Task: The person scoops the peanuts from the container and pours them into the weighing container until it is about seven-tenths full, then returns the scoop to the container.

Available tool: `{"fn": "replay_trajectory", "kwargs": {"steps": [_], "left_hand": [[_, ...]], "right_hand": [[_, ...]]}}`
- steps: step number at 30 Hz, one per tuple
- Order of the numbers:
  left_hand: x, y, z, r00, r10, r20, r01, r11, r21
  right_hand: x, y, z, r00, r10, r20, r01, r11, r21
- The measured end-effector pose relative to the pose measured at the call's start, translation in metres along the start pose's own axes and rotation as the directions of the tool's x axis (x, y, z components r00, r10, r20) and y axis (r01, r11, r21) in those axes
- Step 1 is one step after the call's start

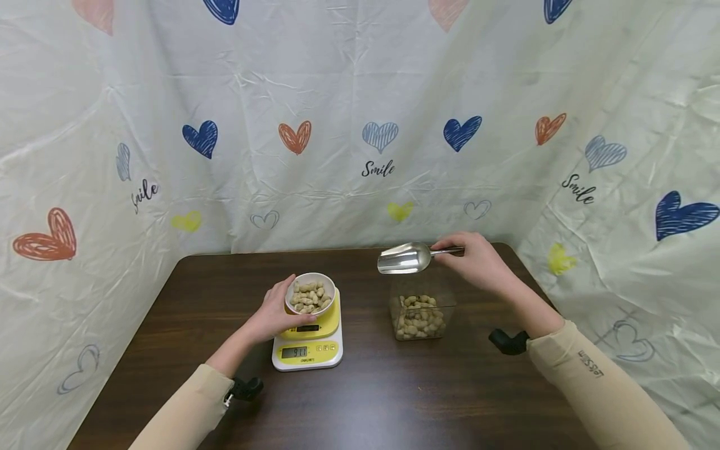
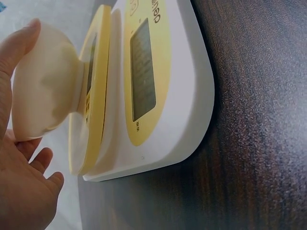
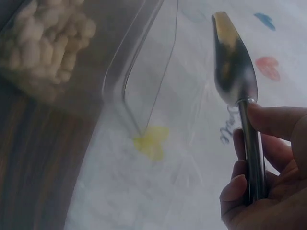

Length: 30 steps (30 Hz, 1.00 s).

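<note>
On the yellow and white kitchen scale (image 1: 309, 354) stands a white bowl (image 2: 47, 81) of unshelled peanuts (image 1: 310, 297). My left hand (image 1: 275, 314) holds the bowl from its left side, thumb and fingers spread around the wall. Digits show on the scale's display (image 1: 295, 352). My right hand (image 1: 471, 259) grips a metal scoop (image 1: 404, 258) by its handle, fingers curled round it. The scoop's shiny bowl points left with no peanuts visible in it. It is held above a clear plastic container (image 1: 423, 306), which has more peanuts (image 3: 50, 40) inside.
Both objects stand on a dark wooden table (image 1: 382, 400), the scale left of the container. A white curtain (image 1: 337, 212) printed with hearts hangs behind the table and along its sides. Black straps with cameras sit on both wrists.
</note>
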<state>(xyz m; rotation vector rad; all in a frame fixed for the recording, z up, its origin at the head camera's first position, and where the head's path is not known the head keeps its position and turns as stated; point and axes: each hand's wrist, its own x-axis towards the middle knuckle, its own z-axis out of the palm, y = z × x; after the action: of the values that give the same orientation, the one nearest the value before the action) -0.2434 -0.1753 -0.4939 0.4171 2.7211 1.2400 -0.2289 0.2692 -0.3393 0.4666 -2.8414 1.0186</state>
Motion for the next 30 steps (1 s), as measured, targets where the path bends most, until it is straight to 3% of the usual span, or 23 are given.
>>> {"fn": "replay_trajectory", "kwargs": {"steps": [6,13,22,30], "left_hand": [[-0.001,0.001,0.000,1.000,-0.004,0.002,0.004,1.000,-0.011],[-0.001,0.001,0.000,1.000,-0.008,-0.007,0.008,1.000,-0.013],[-0.002,0.001,0.000,1.000,-0.006,0.000,0.006,1.000,-0.019],[-0.001,-0.001,0.000,1.000,-0.006,-0.006,0.006,1.000,-0.014]], "right_hand": [[-0.013,0.013,-0.018,0.999,-0.024,-0.031,0.023,0.999,-0.043],[-0.020,0.023,-0.030,0.991,-0.128,-0.039,0.121,0.981,-0.150],[-0.020,0.027,-0.023,0.987,-0.127,0.102,0.152,0.946,-0.287],[-0.015,0.022,-0.007,0.972,-0.166,0.169,0.215,0.915,-0.340]]}}
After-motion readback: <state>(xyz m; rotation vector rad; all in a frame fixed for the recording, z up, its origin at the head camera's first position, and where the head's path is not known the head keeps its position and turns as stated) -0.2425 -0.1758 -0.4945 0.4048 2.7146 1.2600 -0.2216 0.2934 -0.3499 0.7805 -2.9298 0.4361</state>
